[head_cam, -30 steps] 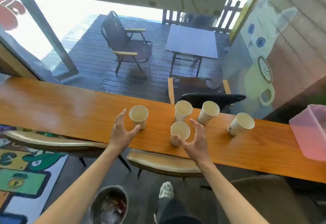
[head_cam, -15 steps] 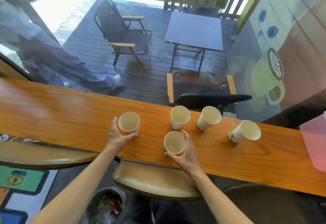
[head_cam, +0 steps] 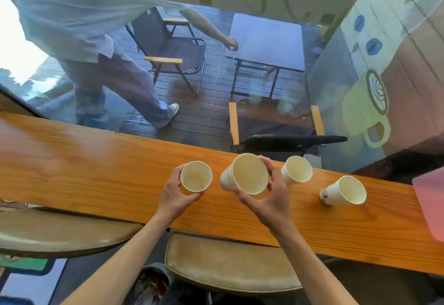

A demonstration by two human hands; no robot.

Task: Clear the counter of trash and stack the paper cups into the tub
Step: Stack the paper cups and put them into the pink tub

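Surroundings: I look down on a long wooden counter (head_cam: 96,172) set against a window; beyond the glass a person in pale clothes (head_cam: 96,47) walks past a folding chair (head_cam: 168,47) and a small outdoor table (head_cam: 266,40).
Below the counter: two padded stools (head_cam: 230,264) and a bin with trash (head_cam: 151,285) sit near my arms.
Tub: a pink translucent tub (head_cam: 430,203) sits at the far right end of the counter, cut off by the frame edge, well apart from both hands.
Loose cups: one paper cup (head_cam: 296,169) stands just right of my right hand; another printed paper cup (head_cam: 346,190) stands further right, between that one and the tub.
In the way: nothing lies on the counter between the hands and the tub except those two cups.
Left hand (head_cam: 174,199): fingers curled around a paper cup (head_cam: 195,176), thumb on its left wall, the cup upright on the counter.
Right hand (head_cam: 269,199): grasping a larger-looking cup (head_cam: 248,173) by its rim area, fingers on the right, thumb beneath; the cup is tilted with its mouth toward me.
Behind the held cup: I cannot tell whether another cup hides there.
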